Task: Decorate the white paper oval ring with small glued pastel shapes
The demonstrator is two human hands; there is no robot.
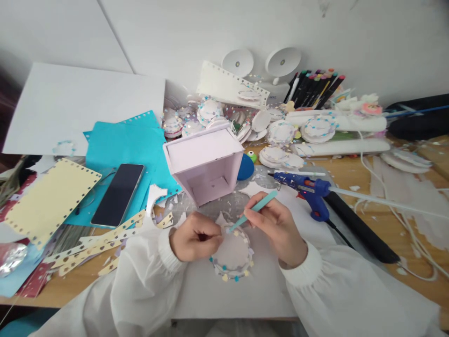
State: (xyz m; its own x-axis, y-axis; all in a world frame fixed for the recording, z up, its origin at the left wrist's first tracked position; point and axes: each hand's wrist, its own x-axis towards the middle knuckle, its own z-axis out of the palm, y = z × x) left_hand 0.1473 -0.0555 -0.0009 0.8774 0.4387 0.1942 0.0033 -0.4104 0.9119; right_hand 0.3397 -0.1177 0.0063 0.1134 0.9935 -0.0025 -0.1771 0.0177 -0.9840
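Observation:
A round white paper disc [233,250] lies on a white sheet in front of me, its rim ringed with small blue, cream and lilac cut-out shapes. My left hand [197,237] is closed at the disc's upper left edge, thumb and forefinger pressed together. What it pinches, if anything, is too small to make out. Between the thumb and fingers of my right hand [277,227] is a slim teal stick-like tool [254,208], held slanted. Its narrow lower tip reaches the disc's top rim, close to my left fingertips.
A pale lilac open box [205,150] stands just beyond my hands. To the right lies a blue glue gun [312,189] with trailing cord. A phone [118,194] rests on blue sheets at left. Decorated discs [282,132], markers [312,89] and a lamp [282,61] crowd the back.

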